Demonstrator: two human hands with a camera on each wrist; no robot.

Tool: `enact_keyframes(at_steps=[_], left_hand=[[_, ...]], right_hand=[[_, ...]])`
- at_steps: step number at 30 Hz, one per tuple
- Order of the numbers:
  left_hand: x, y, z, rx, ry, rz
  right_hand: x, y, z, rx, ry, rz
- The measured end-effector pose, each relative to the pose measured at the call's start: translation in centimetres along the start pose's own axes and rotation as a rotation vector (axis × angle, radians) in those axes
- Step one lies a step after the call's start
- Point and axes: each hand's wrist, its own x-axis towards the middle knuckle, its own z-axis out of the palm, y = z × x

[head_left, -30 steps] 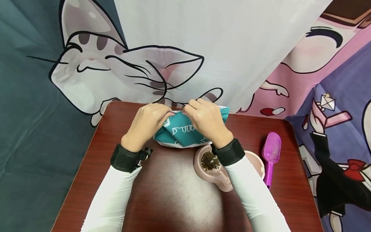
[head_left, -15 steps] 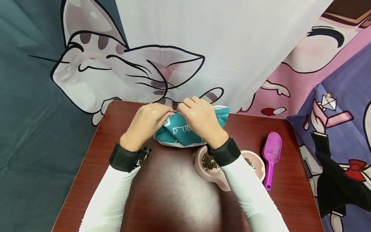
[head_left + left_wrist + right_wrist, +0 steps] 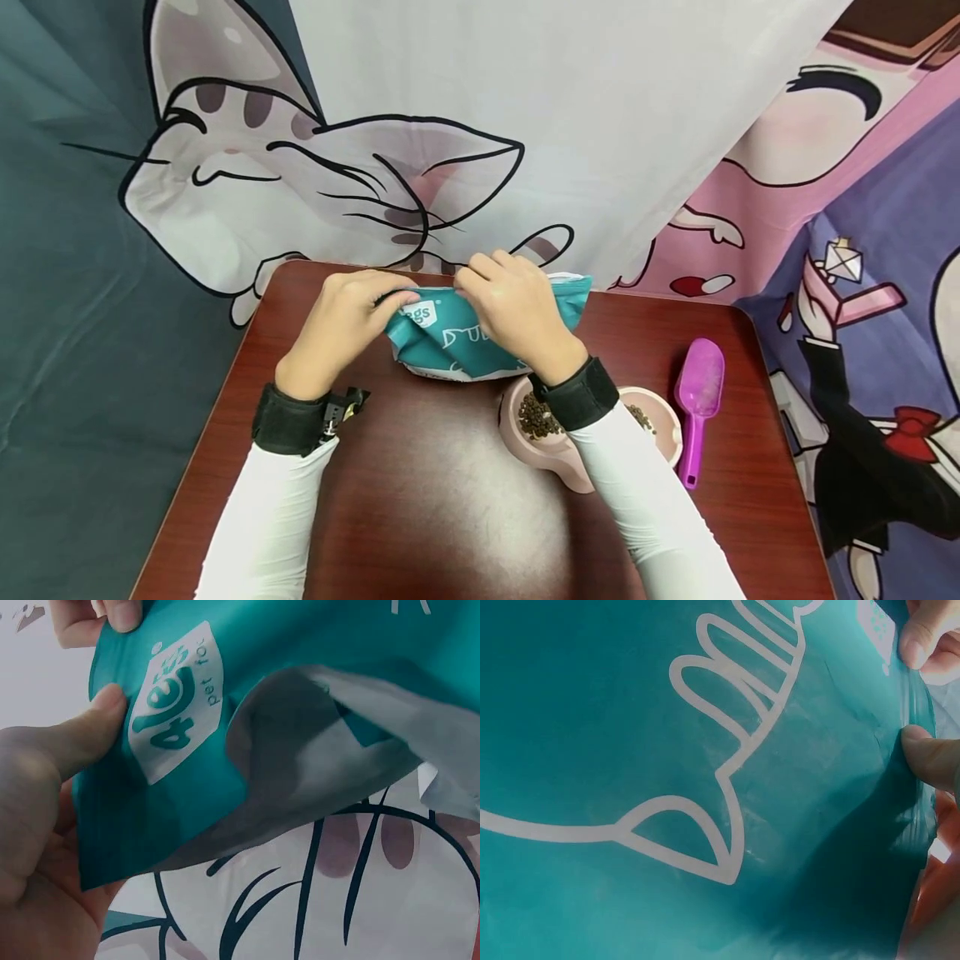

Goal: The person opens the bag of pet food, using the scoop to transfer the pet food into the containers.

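A teal pet food bag (image 3: pixel 472 342) with white line drawings and a white label stands near the table's back edge. At its top left corner, my left hand (image 3: pixel 337 321) pinches the edge between thumb and fingers. My right hand (image 3: pixel 517 312) pinches the same top edge near the middle, its thumb pressed on the front in the right wrist view. Seen from the left wrist, the bag (image 3: pixel 180 817) has a grey inner or back side curving below the teal face. The thumb of my left hand (image 3: pixel 45 795) lies beside the label.
Below the bag, a pink bowl (image 3: pixel 510 429) with brown kibble sits partly under my right forearm. A second pink bowl (image 3: pixel 671 417) with some kibble shows beyond the sleeve. A purple scoop (image 3: pixel 701 387) lies at the right. Printed curtains (image 3: pixel 600 125) hang behind the table (image 3: pixel 757 517).
My right hand has slid left along the bag's top edge to the middle. More recently my left hand has moved left to the corner, uncovering more of the label.
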Motion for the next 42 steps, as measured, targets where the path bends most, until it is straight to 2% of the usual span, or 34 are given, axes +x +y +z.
enact_keyframes(at_steps=[3, 10, 14, 21, 25, 29, 34, 42], left_hand=[[0.0, 0.0, 0.2, 0.039, 0.022, 0.044], [-0.3, -0.3, 0.9, 0.193, 0.078, 0.224], [-0.5, -0.4, 1.1, 0.244, 0.101, 0.259], [-0.6, -0.1, 1.7, 0.251, 0.159, 0.252], [-0.4, 0.3, 1.9, 0.273, 0.183, 0.190], [-0.1, 1.0, 1.8, 0.323, 0.150, 0.140], [0.3, 1.6, 2.0, 0.360, 0.115, 0.169], [0.6, 1.6, 2.7, 0.385, 0.147, 0.195]], right_hand=[[0.0, -0.1, 0.1, -0.005, 0.003, -0.004], [0.0, -0.1, -0.2, -0.020, -0.006, 0.010], [0.2, -0.4, -0.1, -0.020, 0.005, 0.016], [0.2, -0.8, 0.8, -0.061, 0.091, -0.006], [0.2, -0.8, 1.0, -0.082, 0.093, 0.000], [0.2, -1.0, 0.9, -0.085, 0.090, -0.005], [0.4, -1.5, 0.9, -0.088, 0.099, -0.024], [0.5, -1.7, 1.3, -0.117, 0.119, -0.053]])
